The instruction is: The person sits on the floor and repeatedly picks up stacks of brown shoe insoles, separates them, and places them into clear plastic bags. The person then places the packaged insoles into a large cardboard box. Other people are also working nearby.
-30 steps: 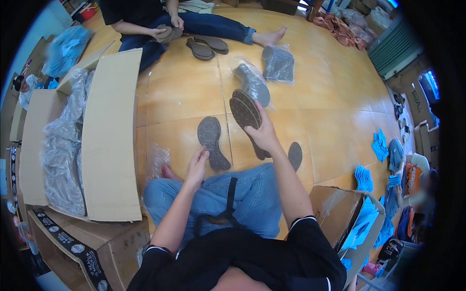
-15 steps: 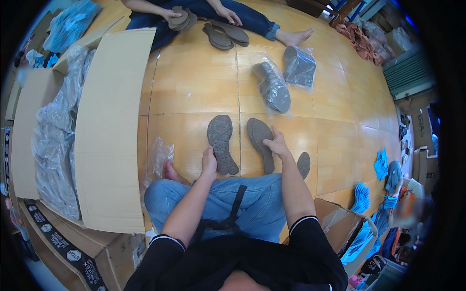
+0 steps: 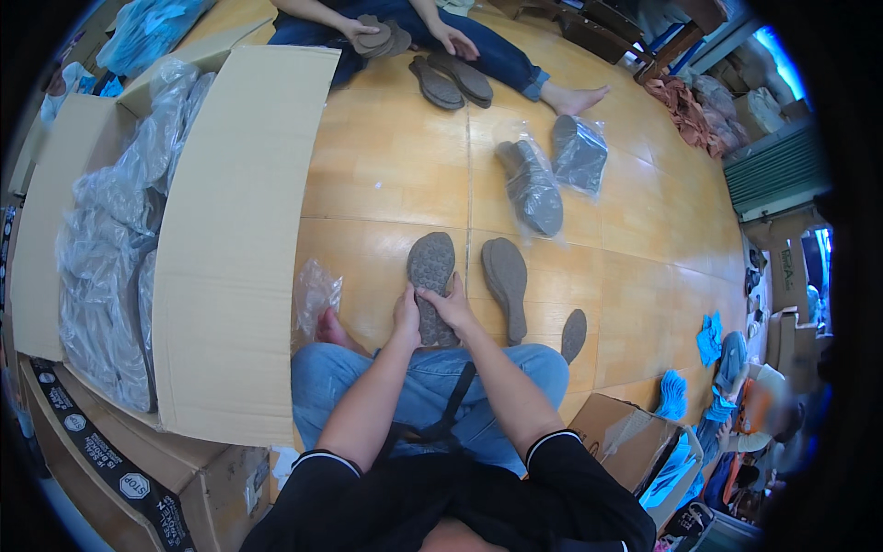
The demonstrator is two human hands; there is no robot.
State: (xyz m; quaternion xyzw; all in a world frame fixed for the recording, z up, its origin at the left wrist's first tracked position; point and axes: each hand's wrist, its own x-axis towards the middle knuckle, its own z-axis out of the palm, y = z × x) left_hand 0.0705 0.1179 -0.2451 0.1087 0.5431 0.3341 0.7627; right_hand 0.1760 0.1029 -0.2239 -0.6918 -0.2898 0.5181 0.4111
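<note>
A grey-brown shoe sole with a bumpy face up lies in front of my lap, its toe end pointing away from me. My left hand grips its left edge. From the right, my right hand closes on the same sole, with the thumb across its face. Just right of it lies a stack of smoother soles on the floor, touched by neither hand. Farther right, a single sole rests by my knee.
Bagged soles and another clear-wrapped bundle lie ahead. Across from me sits a person holding soles, with a pair of soles nearby. A large carton stands left; a smaller box sits right.
My right hand has left the stack of soles on the right and moved left onto the sole in my left hand. The whole view has shifted slightly.
</note>
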